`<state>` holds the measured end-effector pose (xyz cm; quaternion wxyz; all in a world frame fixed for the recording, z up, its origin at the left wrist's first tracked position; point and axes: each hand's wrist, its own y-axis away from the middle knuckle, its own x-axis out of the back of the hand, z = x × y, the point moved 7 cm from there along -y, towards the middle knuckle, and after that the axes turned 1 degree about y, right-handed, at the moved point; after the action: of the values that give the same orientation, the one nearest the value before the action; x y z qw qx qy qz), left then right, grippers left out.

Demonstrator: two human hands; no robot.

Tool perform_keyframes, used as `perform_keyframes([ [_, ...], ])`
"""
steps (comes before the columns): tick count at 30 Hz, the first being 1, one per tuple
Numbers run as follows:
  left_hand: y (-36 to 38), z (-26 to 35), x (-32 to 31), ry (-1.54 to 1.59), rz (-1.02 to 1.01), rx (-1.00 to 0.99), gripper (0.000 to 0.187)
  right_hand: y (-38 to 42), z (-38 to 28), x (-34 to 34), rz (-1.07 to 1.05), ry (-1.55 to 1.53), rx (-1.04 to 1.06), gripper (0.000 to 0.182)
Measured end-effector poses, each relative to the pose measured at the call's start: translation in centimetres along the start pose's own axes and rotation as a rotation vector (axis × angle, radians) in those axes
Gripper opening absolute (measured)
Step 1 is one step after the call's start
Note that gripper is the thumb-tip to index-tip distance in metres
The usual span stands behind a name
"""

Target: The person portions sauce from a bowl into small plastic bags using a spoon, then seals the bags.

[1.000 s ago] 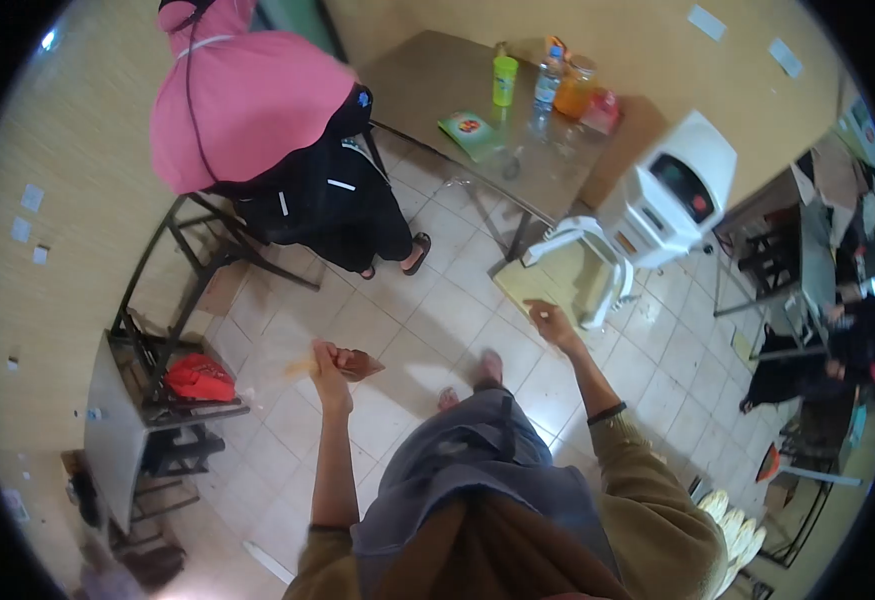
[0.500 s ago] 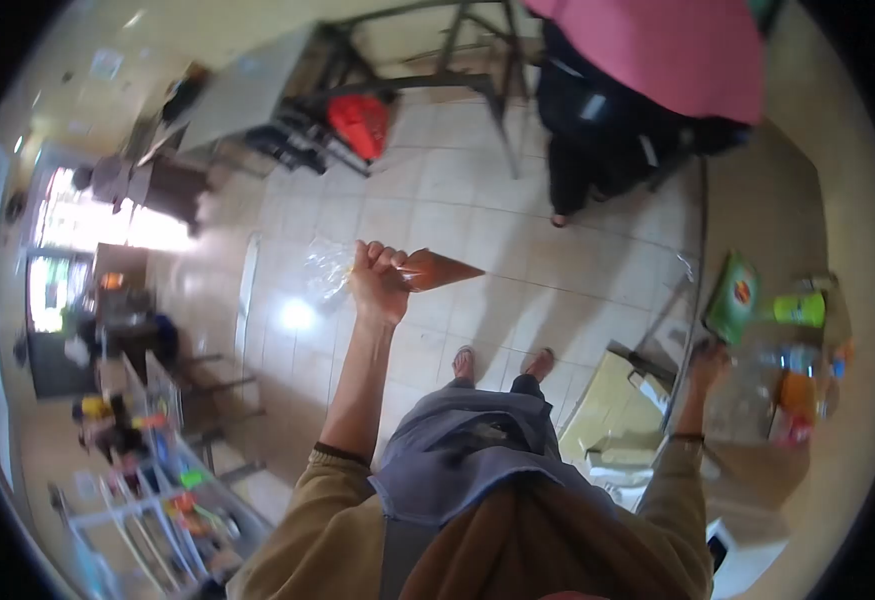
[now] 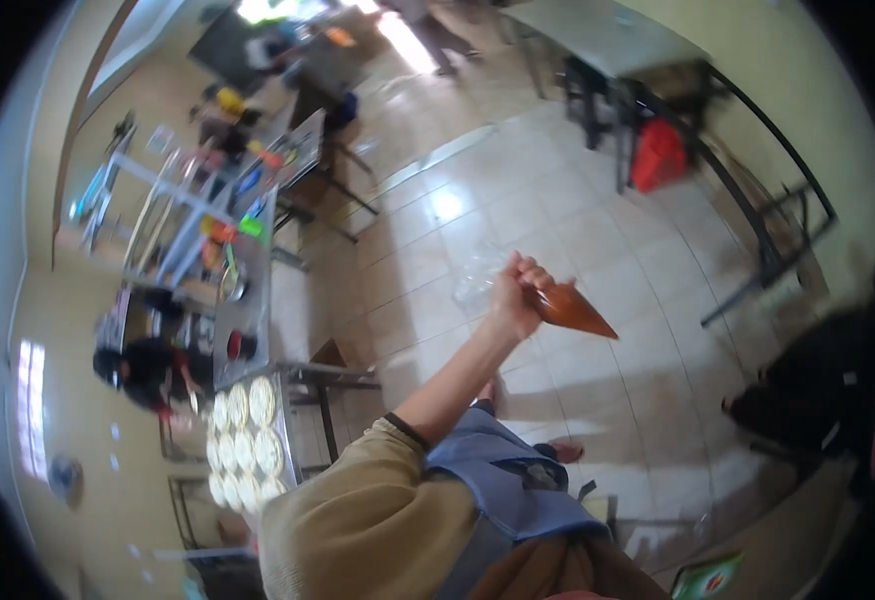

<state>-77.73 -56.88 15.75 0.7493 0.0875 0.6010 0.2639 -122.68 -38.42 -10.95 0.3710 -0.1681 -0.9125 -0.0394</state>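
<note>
Though raised, left hand (image 3: 517, 296) around piping bag (image 3: 569, 309)

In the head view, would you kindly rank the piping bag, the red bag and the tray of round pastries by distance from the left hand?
1. Piping bag: gripped in the left hand.
2. Red bag: upper right, under a table.
3. Tray of round pastries: lower left, farthest.

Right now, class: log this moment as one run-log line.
left hand: gripping piping bag, brown filling, tip pointing right | right hand: not in view | below: tiled floor | left side: table with round pastries
</note>
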Motion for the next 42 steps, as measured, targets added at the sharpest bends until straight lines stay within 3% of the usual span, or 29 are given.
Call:
perform_keyframes([
  [6,3.1,13.9,4.6,-0.052,0.085,-0.233,0.041,-4.7,-17.9,-14.2,-0.399,-0.122,0.326,0.044],
  [14,7.7,35.6,14.0,-0.143,0.156,-0.601,0.044,-3.6,-37.2,-28.6,-0.632,-0.045,0.553,0.042],
  [28,14.2,63.7,27.5,0.028,0.557,-1.218,0.042,-4.8,-51.1,-48.7,-0.895,0.296,0.539,0.038],
  [32,16.3,69.1,30.3,0.116,0.656,-1.414,0.041,-4.5,-62.4,-59.9,-1.049,0.276,0.73,0.037],
  [33,17.1,70.1,30.8,0.119,0.695,-1.458,0.041,-3.4,-66.3,-64.8,-1.114,0.319,0.729,0.049],
  [35,18.5,71.9,31.1,0.151,0.763,-1.555,0.04,2.4,-76.9,-72.5,-1.063,-0.245,1.227,0.045],
  [36,19.3,72.4,31.5,0.186,0.809,-1.592,0.039,4.5,-80.8,-76.9,-1.222,-0.158,1.127,0.043],
  [38,20.3,73.3,32.5,0.274,0.876,-1.67,0.038,13.0,-92.4,-80.8,-1.203,-0.191,1.401,0.041],
  [39,20.7,73.8,33.1,0.303,0.918,-1.693,0.038,16.9,-97.0,-82.9,-1.293,-0.153,1.322,0.04],
  [42,22.0,75.5,34.5,0.365,1.003,-1.748,0.037,28.3,-107.0,-89.3,-1.331,-0.281,1.411,0.039],
])
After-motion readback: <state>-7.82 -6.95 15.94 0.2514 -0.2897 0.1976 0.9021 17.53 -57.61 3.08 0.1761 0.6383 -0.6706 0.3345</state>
